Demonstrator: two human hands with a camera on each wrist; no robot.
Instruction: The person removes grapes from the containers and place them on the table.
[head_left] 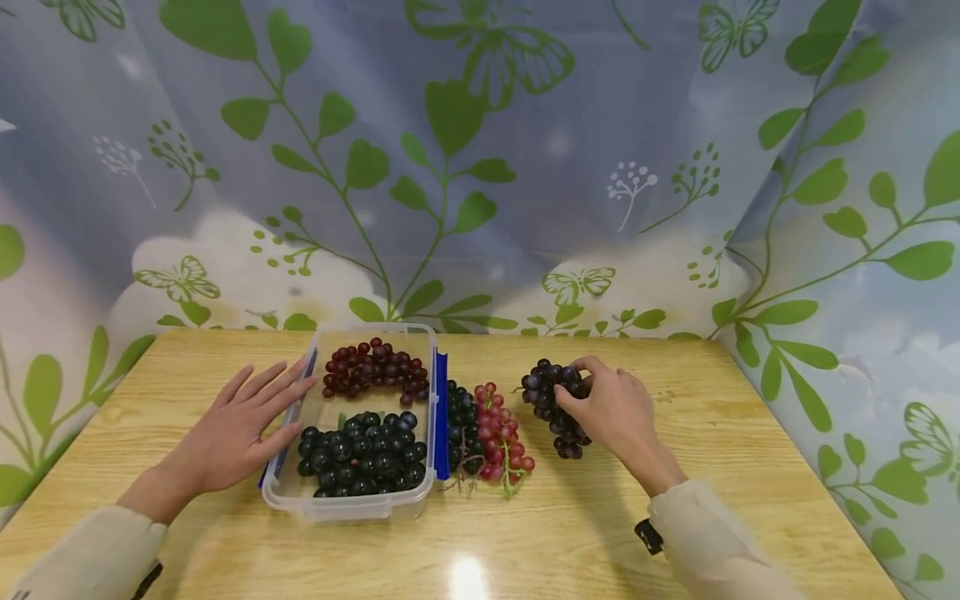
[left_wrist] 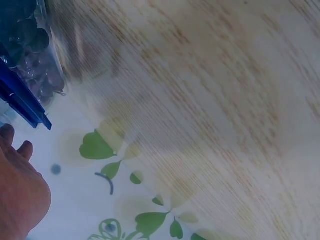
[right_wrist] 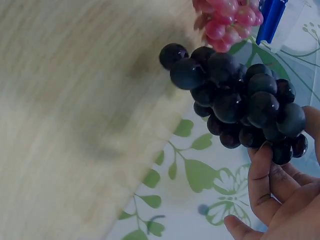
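Note:
My right hand (head_left: 617,410) pinches a bunch of dark purple grapes (head_left: 551,390) over the table, right of the other bunches. In the right wrist view the same dark bunch (right_wrist: 235,100) hangs from thumb and fingertips. My left hand (head_left: 236,427), fingers straight and spread, rests against the left side of a clear plastic container (head_left: 348,504). Inside it, a dark red grape bunch (head_left: 375,368) lies at the back and a black grape bunch (head_left: 367,457) at the front. In the left wrist view only part of the left hand (left_wrist: 22,195) shows.
Just right of the container lie a red grape bunch (head_left: 501,433) and another black grape bunch (head_left: 461,421). Blue side flaps (head_left: 442,417) hang from the container. The wooden table (head_left: 720,433) ends at a leaf-patterned cloth (head_left: 525,208) behind.

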